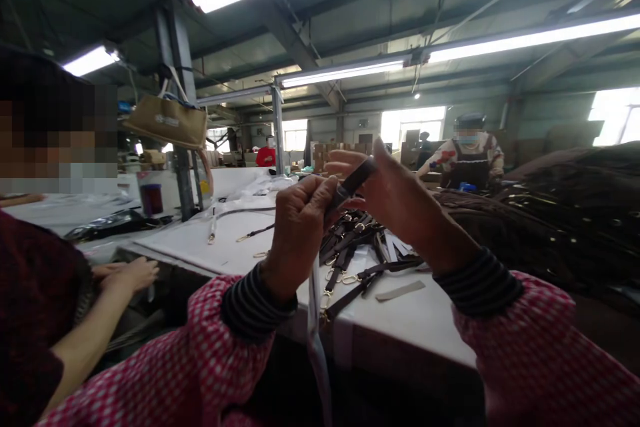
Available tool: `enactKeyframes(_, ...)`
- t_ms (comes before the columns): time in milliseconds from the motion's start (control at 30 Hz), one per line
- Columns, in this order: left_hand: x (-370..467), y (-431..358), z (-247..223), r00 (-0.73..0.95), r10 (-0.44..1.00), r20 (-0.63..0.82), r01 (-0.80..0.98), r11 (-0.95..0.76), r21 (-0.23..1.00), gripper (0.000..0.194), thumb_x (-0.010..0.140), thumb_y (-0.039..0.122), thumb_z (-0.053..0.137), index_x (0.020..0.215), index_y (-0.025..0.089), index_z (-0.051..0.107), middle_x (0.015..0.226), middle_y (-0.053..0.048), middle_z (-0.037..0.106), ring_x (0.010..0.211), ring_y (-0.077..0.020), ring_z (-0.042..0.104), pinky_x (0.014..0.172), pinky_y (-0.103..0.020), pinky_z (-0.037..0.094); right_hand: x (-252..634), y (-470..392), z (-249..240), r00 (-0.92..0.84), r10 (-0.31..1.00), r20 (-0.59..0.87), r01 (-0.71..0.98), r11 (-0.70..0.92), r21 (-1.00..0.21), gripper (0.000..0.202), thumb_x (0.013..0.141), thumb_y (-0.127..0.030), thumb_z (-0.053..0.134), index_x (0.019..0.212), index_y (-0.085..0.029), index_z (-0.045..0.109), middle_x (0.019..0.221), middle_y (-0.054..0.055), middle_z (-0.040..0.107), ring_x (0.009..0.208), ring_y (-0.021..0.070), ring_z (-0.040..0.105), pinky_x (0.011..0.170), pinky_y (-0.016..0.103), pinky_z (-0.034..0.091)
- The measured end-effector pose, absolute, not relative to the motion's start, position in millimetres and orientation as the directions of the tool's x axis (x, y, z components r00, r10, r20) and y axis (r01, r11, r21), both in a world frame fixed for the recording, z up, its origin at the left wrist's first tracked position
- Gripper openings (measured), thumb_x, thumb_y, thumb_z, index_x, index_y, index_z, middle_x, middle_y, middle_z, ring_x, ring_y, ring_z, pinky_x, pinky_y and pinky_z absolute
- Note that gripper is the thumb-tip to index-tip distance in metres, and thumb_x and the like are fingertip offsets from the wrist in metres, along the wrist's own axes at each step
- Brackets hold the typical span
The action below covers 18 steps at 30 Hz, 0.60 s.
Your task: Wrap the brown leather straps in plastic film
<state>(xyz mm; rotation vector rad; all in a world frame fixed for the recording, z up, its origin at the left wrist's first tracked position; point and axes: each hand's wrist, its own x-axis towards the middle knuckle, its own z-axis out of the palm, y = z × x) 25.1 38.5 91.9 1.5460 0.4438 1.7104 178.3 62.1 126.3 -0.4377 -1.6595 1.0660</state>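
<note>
In the head view, my left hand [303, 220] pinches a dark strap [358, 175] between thumb and fingers, raised above the table. My right hand [397, 197] is open around the strap's upper end, its thumb up and fingers stretched out behind it; whether it touches the strap is unclear. A long pale strip [314, 327] hangs from below my left hand, past the table edge. Beneath both hands lies a heap of dark straps with metal clasps [345, 257], partly hidden by my wrists.
A flat grey-beige strip [400, 291] lies on the white table [425, 327]. Dark brown material [540, 220] is piled at right. A co-worker's hand [133, 275] is close on my left; another person [467, 153] stands across. A brown bag [167, 121] hangs from a post.
</note>
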Motion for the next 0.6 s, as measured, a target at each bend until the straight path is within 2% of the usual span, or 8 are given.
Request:
enactKeyframes(100,26.3,48.7,96.1,0.107,0.742,0.662,-0.307,-0.609,0.731,0.034,0.095,0.028,0.068,0.064,0.015,0.058,0.053,0.006,0.051,0.043,-0.0037,0.040,0.041,-0.015,0.030,180.1,64.5,138.5,-0.239,0.716,0.656,-0.200,0.625,-0.755,0.055,0.095,-0.071,0.053,0.122,-0.027,0.073,0.126,0.009,0.071,0.112,0.0264,0.067,0.083,0.039,0.059)
enactKeyframes(200,27.7,48.1,122.1,0.119,0.697,0.707,-0.341,-0.640,0.689,0.030,0.096,0.029,0.066,0.069,0.015,0.063,0.056,0.003,0.059,0.046,-0.0057,0.049,0.044,-0.016,0.039,165.0,59.3,148.3,-0.234,0.626,0.744,-0.096,0.747,-0.658,0.043,0.099,-0.058,0.059,0.121,-0.025,0.075,0.103,0.005,0.073,0.095,0.0207,0.069,0.078,0.034,0.056)
enactKeyframes(267,27.7,42.8,139.9,0.088,0.659,0.747,-0.343,-0.684,0.644,0.031,0.097,0.029,0.068,0.070,0.015,0.063,0.055,0.004,0.057,0.045,-0.0051,0.048,0.044,-0.016,0.038,154.3,56.0,152.0,-0.278,0.574,0.770,-0.061,0.789,-0.611,0.043,0.101,-0.054,0.057,0.128,-0.024,0.072,0.091,0.001,0.069,0.087,0.0172,0.068,0.076,0.031,0.054)
enactKeyframes(333,25.8,37.7,145.7,0.060,0.641,0.765,-0.317,-0.715,0.623,0.035,0.097,0.027,0.067,0.064,0.015,0.059,0.052,0.006,0.051,0.042,-0.0030,0.039,0.041,-0.014,0.030,151.2,56.9,153.4,-0.290,0.590,0.753,-0.112,0.761,-0.639,0.048,0.105,-0.053,0.048,0.138,-0.024,0.065,0.097,0.001,0.069,0.092,0.0158,0.069,0.079,0.031,0.052)
enactKeyframes(433,18.9,36.1,126.5,0.062,0.671,0.739,-0.244,-0.708,0.663,0.038,0.097,0.021,0.065,0.060,0.015,0.056,0.051,0.006,0.046,0.042,-0.0028,0.034,0.039,-0.014,0.024,164.0,68.6,150.3,-0.196,0.728,0.657,-0.262,0.607,-0.750,0.053,0.103,-0.060,0.044,0.140,-0.027,0.062,0.120,0.005,0.070,0.106,0.0209,0.069,0.082,0.034,0.054)
enactKeyframes(500,13.5,39.6,106.7,0.106,0.733,0.671,-0.194,-0.647,0.737,0.037,0.096,0.023,0.065,0.061,0.015,0.056,0.051,0.005,0.049,0.042,-0.0038,0.038,0.040,-0.014,0.028,176.6,77.8,145.3,-0.116,0.796,0.595,-0.330,0.534,-0.779,0.052,0.096,-0.067,0.054,0.132,-0.031,0.067,0.124,0.006,0.071,0.107,0.0254,0.069,0.079,0.036,0.058)
enactKeyframes(600,10.7,46.1,94.8,0.183,0.811,0.556,-0.179,-0.528,0.830,0.032,0.095,0.028,0.065,0.065,0.015,0.062,0.057,0.000,0.062,0.046,-0.0077,0.053,0.046,-0.017,0.043,183.3,80.9,138.3,-0.137,0.779,0.612,-0.316,0.551,-0.772,0.044,0.094,-0.064,0.059,0.120,-0.032,0.074,0.127,0.005,0.072,0.108,0.0263,0.068,0.080,0.038,0.058)
